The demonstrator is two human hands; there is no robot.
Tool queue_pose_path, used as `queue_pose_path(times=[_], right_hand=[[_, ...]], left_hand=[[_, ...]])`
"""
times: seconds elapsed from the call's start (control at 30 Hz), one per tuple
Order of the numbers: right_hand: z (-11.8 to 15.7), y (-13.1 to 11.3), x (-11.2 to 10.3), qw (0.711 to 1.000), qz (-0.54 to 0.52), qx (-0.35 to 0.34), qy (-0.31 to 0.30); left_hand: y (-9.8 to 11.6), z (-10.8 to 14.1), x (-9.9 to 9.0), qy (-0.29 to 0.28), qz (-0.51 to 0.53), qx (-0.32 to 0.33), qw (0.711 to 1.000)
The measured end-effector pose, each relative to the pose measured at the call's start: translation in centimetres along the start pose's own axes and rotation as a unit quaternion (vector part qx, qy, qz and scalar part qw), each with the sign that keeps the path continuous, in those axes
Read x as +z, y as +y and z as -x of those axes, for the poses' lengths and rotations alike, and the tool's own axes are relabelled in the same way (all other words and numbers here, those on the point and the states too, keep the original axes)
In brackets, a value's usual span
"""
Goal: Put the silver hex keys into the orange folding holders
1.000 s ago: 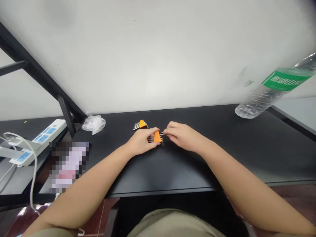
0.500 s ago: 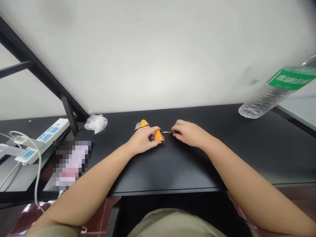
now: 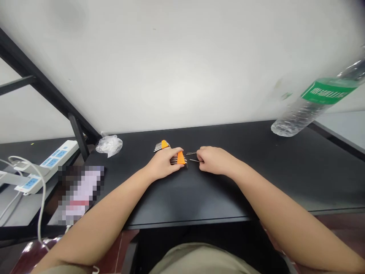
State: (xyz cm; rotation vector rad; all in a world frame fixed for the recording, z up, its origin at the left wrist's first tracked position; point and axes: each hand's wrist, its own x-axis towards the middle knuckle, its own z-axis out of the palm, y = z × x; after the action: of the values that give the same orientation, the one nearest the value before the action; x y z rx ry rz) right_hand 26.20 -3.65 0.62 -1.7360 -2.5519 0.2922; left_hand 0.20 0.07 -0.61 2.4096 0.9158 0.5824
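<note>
An orange holder (image 3: 180, 157) with several metal rods through it is gripped between the thumb and fingers of my left hand (image 3: 163, 163). Just behind that hand, a second orange holder (image 3: 164, 144) with metal rods lies on the black table. My right hand (image 3: 213, 160) is closed, and thin metal rods (image 3: 195, 160) stick out of it toward the left. Their tips are a short way right of the held holder, apart from it. How many rods my fingers cover cannot be told.
A crumpled clear plastic bag (image 3: 110, 145) lies at the table's (image 3: 188, 198) back left. A clear bottle with a green label (image 3: 327, 91) stands at the back right. On the left are a white power strip (image 3: 58, 154), cables and a pixelated device (image 3: 82, 190).
My right hand has turned and moved slightly toward me. A rod now shows below the others, angled apart from them. My left hand keeps hold of the orange holder.
</note>
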Motion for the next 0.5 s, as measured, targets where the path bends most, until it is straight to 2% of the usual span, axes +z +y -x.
queue_pose_path(times=[0.13, 0.3, 0.5], right_hand=[[-0.05, -0.16, -0.38, 0.997, -0.059, -0.032, 0.034], [-0.29, -0.42, -0.76, 0.979, -0.151, -0.092, 0.098], [-0.09, -0.46, -0.71, 0.972, -0.162, -0.119, 0.12]], left_hand=[[0.2, -0.06, -0.04, -0.002, 0.035, -0.001, 0.999], [0.23, -0.08, 0.02, -0.006, 0.058, -0.005, 0.998], [0.39, -0.07, 0.01, -0.007, 0.073, -0.014, 0.997]])
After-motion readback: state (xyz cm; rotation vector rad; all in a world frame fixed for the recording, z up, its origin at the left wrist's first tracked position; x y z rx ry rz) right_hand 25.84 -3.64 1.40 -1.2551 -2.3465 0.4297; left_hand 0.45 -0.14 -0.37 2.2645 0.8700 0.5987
